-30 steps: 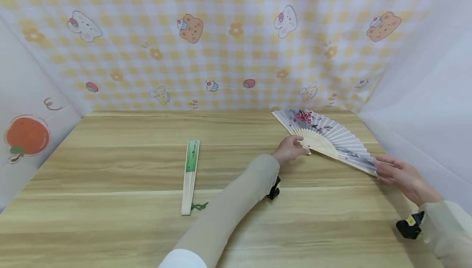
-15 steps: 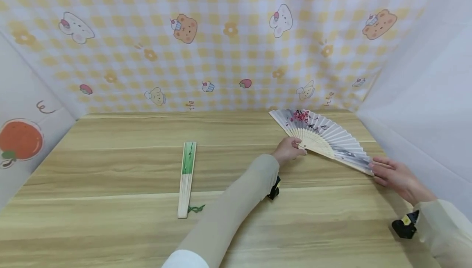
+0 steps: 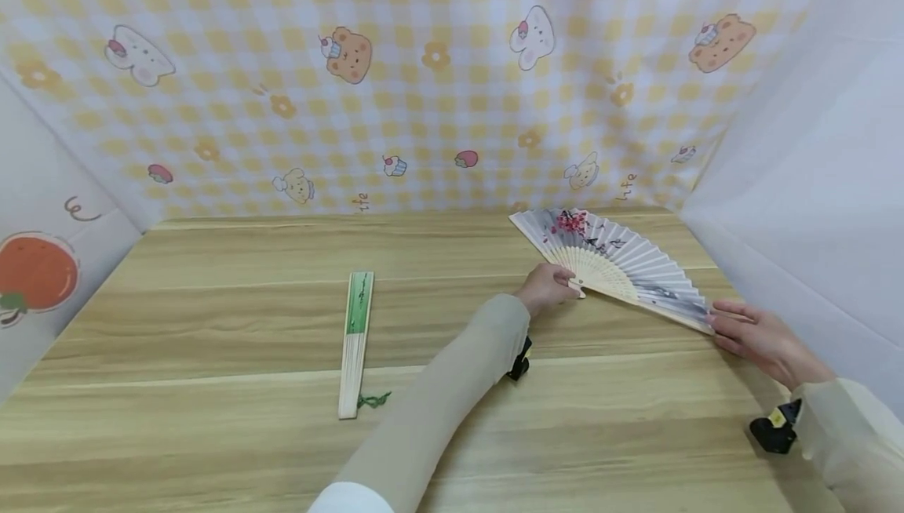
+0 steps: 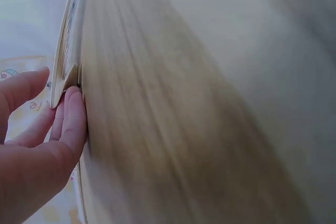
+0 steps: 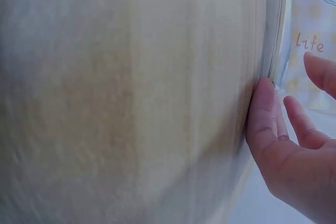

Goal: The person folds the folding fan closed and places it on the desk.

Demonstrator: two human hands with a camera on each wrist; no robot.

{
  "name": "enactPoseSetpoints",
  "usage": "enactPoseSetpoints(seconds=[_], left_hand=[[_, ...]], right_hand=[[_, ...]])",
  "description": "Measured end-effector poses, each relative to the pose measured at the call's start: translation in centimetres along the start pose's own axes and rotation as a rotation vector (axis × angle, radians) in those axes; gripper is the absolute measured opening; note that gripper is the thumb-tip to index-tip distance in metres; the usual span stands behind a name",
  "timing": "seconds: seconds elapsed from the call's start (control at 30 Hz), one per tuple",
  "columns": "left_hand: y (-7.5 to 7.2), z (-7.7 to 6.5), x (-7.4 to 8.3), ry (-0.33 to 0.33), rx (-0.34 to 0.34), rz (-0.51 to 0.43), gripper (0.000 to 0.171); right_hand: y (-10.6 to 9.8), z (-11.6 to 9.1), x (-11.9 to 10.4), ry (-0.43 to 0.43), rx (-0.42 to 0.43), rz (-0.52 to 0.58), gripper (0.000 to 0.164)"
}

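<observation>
A spread folding fan (image 3: 621, 258), grey-white with pink blossoms and pale ribs, lies at the far right of the table. At its pivot end, my left hand (image 3: 547, 287) holds the narrow tip between thumb and fingers; the left wrist view shows that hand (image 4: 47, 135) around the rib ends. My right hand (image 3: 766, 340) touches the fan's right outer corner with extended fingertips. In the right wrist view, those fingers (image 5: 263, 95) meet the edge, while the thumb stands apart. To the left lies a closed green folding fan (image 3: 356, 344) with a green tassel (image 3: 374, 400).
The wood-grain table (image 3: 212, 325) meets a yellow checked cloth (image 3: 424, 105) at the back. White panels (image 3: 812, 207) stand at both sides, the right one close to my right hand. Black wrist devices (image 3: 773, 431) hang under both sleeves.
The head view has shifted slightly, so the scene appears a little further left. Both hands keep their places on the spread fan, which shows no clear movement.
</observation>
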State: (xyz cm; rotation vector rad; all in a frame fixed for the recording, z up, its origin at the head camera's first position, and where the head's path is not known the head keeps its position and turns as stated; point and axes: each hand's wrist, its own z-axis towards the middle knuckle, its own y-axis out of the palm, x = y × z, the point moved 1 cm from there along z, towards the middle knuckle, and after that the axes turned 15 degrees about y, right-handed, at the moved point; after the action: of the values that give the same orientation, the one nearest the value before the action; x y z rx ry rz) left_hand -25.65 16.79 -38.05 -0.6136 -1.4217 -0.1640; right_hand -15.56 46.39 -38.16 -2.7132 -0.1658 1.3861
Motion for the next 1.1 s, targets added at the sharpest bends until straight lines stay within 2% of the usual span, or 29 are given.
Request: enactPoseSetpoints(seconds=[0.3, 0.5, 0.8, 0.87, 0.97, 1.03, 1.1], left_hand=[[-0.4, -0.4, 0.4, 0.012, -0.053, 0.075, 0.028], [-0.3, -0.4, -0.1, 0.013, -0.064, 0.106, 0.028], [-0.4, -0.8, -0.2, -0.018, -0.074, 0.042, 0.024], [-0.4, -1.0, -0.1, -0.03, -0.074, 0.031, 0.023], [-0.3, -1.4, 0.1, -0.047, -0.066, 0.008, 0.021], [-0.4, -1.6, 0.2, -0.058, -0.056, -0.009, 0.019], [-0.4, -1.9, 0.3, -0.068, -0.048, -0.04, 0.018]], right_hand=[[0.1, 0.0, 0.0, 0.021, 0.024, -0.053, 0.077], [0.1, 0.0, 0.3, 0.029, 0.038, -0.079, 0.078], [0.2, -0.2, 0.4, 0.022, 0.031, -0.114, 0.073], [0.3, -0.3, 0.4, 0.014, 0.019, -0.098, 0.062], [0.5, -0.5, 0.5, 0.006, -0.007, -0.052, 0.034], [0.6, -0.6, 0.5, -0.001, -0.025, -0.026, 0.022], [0.7, -0.6, 0.5, -0.01, -0.039, -0.019, 0.02]])
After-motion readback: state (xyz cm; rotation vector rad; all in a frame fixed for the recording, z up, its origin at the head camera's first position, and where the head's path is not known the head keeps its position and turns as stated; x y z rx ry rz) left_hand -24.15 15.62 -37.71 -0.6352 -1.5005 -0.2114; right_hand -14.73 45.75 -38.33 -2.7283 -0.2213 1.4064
